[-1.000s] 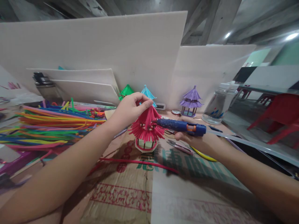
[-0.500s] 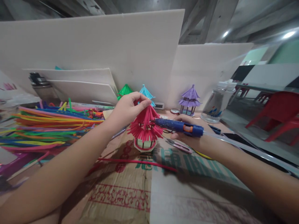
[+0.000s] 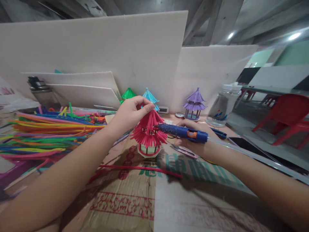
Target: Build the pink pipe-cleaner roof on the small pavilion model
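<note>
A red two-tiered model pavilion stands upright on the cardboard-covered table. My left hand pinches its pointed roof top from above, fingers closed. In my right hand is a blue hot glue gun, with a long clear glue stick running out of its back. The gun's tip meets the right side of the upper red roof; whether it touches I cannot tell. Most of my right fingers are hidden behind the gun. A red pipe cleaner lies in front of the pavilion.
Many coloured pipe cleaners are piled at left. Behind stand green, light-blue and purple model pavilions. Small pink-handled snips lie near my right hand. A clear bottle and a dark phone are at right.
The view has shifted slightly. Both hands keep their holds on the pavilion and the glue gun, with the gun's tip still at the upper roof.
</note>
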Action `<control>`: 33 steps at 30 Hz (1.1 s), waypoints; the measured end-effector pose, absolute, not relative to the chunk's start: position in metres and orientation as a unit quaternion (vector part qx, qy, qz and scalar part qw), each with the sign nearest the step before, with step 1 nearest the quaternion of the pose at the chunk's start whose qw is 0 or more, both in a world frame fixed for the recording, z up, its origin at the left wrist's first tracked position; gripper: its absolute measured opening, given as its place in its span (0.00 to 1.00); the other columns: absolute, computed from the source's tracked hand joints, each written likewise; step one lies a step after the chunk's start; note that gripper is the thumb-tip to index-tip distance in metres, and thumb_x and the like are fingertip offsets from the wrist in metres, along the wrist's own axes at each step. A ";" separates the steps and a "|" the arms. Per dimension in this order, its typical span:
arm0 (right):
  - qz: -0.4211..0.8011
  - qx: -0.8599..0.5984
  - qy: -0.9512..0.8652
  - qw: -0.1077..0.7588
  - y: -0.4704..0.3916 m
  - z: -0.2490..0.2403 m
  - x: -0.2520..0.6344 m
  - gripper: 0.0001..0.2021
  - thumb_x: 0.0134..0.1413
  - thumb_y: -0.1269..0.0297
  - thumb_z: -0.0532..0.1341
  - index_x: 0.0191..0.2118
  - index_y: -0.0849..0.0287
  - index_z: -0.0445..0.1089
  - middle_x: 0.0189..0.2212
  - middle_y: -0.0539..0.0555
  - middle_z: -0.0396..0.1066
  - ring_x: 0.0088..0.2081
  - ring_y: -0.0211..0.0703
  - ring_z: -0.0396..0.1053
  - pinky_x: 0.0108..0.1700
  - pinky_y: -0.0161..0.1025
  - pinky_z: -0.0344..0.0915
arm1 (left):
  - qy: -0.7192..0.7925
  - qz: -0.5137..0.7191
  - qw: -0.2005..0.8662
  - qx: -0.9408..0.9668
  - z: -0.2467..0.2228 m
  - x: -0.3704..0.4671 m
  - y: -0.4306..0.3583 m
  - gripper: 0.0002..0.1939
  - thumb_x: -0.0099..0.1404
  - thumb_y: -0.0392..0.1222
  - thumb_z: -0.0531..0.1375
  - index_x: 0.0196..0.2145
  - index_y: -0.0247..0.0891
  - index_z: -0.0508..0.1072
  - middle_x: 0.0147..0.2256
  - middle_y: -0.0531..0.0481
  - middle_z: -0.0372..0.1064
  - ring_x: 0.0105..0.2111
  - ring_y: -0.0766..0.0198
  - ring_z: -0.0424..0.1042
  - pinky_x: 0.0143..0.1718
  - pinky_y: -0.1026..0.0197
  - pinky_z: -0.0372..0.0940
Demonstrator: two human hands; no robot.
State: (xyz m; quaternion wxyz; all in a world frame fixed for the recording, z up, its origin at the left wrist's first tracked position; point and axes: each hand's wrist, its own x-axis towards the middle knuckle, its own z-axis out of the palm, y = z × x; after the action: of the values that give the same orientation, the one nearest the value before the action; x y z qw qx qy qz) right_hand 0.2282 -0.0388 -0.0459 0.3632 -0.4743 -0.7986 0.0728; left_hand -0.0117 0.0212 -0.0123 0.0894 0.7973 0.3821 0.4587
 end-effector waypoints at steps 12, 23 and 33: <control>0.044 -0.459 -0.808 0.367 -0.037 -0.047 0.230 0.17 0.48 0.47 0.69 0.35 0.55 0.72 0.34 0.53 0.74 0.37 0.46 0.69 0.34 0.37 0.61 | 0.392 0.458 0.099 0.792 -0.013 -0.012 0.022 0.17 0.66 0.53 0.60 0.31 0.36 0.75 0.24 0.54 0.65 0.23 0.68 0.59 0.26 0.63 0.54; 0.040 -0.465 -0.809 0.357 -0.038 -0.047 0.233 0.17 0.49 0.45 0.67 0.36 0.54 0.72 0.28 0.50 0.72 0.31 0.43 0.68 0.31 0.35 0.58 | 0.387 0.455 0.099 0.795 -0.013 -0.012 0.023 0.17 0.66 0.54 0.59 0.31 0.36 0.75 0.24 0.54 0.65 0.24 0.67 0.59 0.27 0.63 0.55; 0.059 -0.447 -0.811 0.373 -0.036 -0.047 0.232 0.20 0.48 0.42 0.67 0.34 0.55 0.73 0.32 0.53 0.74 0.35 0.46 0.69 0.33 0.38 0.61 | 0.391 0.460 0.110 0.789 -0.011 -0.010 0.020 0.16 0.65 0.53 0.60 0.31 0.36 0.75 0.23 0.54 0.64 0.23 0.68 0.59 0.26 0.63 0.54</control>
State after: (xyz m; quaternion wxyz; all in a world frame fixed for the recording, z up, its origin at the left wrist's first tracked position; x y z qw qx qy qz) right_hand 0.2317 -0.0361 -0.0472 0.3729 -0.4468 -0.8111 0.0593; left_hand -0.0104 0.0199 -0.0112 0.1100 0.7895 0.3911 0.4601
